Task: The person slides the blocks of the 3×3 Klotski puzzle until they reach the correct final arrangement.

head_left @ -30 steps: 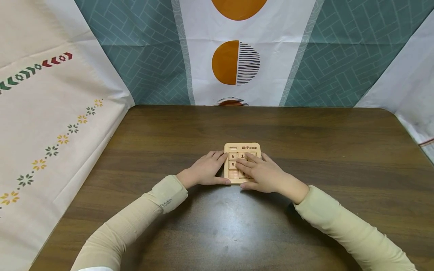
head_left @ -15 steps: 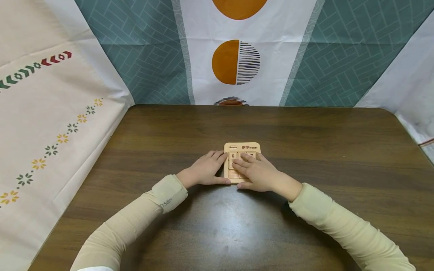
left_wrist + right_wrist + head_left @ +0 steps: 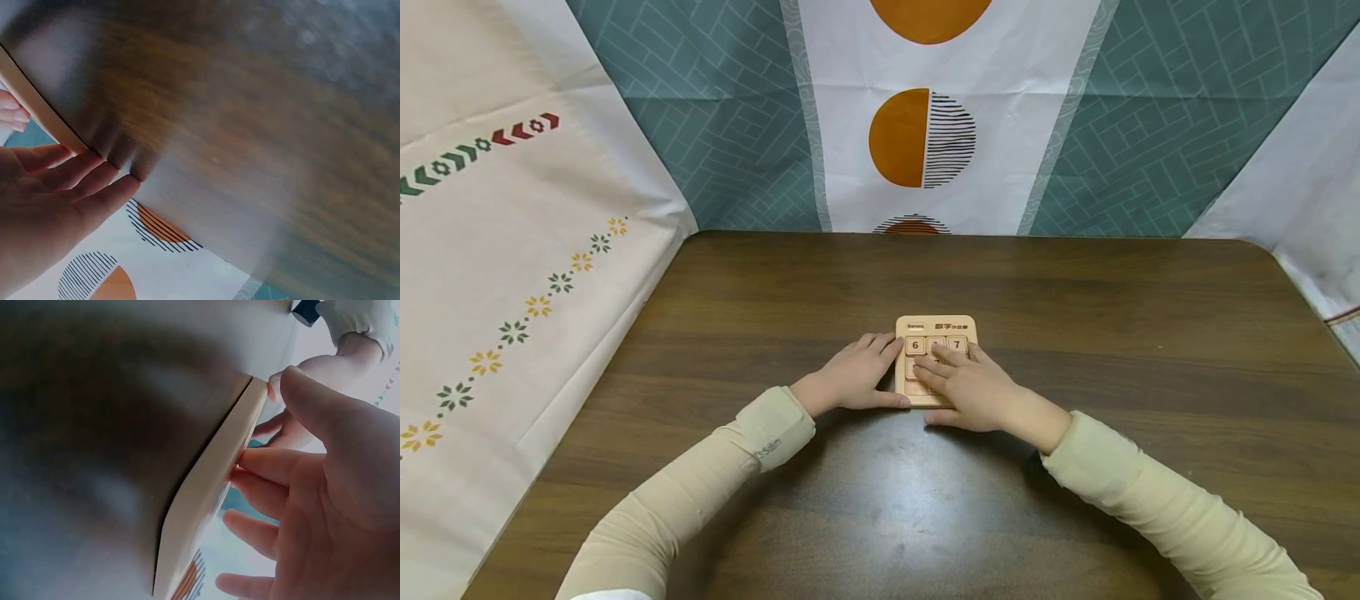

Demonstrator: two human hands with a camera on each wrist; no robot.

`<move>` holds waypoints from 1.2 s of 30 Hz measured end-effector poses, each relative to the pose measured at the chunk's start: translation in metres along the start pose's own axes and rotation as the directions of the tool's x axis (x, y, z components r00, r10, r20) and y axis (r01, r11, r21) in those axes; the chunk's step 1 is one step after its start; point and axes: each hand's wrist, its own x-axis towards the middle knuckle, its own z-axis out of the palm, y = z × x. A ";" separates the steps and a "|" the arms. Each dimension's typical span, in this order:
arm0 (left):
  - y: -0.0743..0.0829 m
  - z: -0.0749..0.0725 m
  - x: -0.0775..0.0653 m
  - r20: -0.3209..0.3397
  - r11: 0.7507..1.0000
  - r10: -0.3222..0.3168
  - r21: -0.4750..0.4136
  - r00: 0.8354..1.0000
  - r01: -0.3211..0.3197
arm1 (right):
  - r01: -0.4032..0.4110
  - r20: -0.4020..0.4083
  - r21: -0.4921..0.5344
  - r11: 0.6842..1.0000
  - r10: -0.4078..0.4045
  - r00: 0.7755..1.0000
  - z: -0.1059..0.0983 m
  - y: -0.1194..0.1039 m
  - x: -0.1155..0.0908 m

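Observation:
A pale wooden number slide puzzle [image 3: 935, 322] lies flat on the table, with tiles 6 and 7 readable in its top row. My left hand [image 3: 859, 372] rests at the puzzle's left side, its fingers extended along the edge and the thumb at the near left corner. Reaching over from the right, my right hand [image 3: 977, 387] touches the tiles with its fingertips. It covers much of the middle and lower rows, so those numbers are hidden. In the right wrist view, two fingertips [image 3: 253, 459] meet the puzzle's face, while the other fingers spread apart from it.
The dark wood table [image 3: 760, 283] extends around the puzzle on all sides. Patterned cloth [image 3: 722, 142] hangs along its far edge, and a white embroidered cloth [image 3: 512, 275] slopes down along the left. A light glare lies on the near tabletop.
My right hand has shifted slightly left over the puzzle, uncovering tile 7, and its thumb has dropped a little nearer. The left hand and the puzzle board stay in place.

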 end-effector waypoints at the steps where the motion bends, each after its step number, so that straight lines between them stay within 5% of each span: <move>1: 0.000 0.000 0.000 0.000 1.000 0.001 0.003 1.000 -0.001 | 0.001 0.002 -0.001 1.000 -0.001 1.000 0.000 -0.001 -0.001; 24: -0.002 0.002 0.001 -0.001 1.000 -0.001 0.005 1.000 0.001 | 0.019 0.010 0.007 1.000 -0.019 1.000 0.001 -0.013 -0.012; 36: -0.002 0.002 0.001 -0.020 1.000 0.013 0.012 1.000 -0.012 | 0.024 0.005 0.031 0.999 -0.024 1.000 -0.002 0.001 -0.004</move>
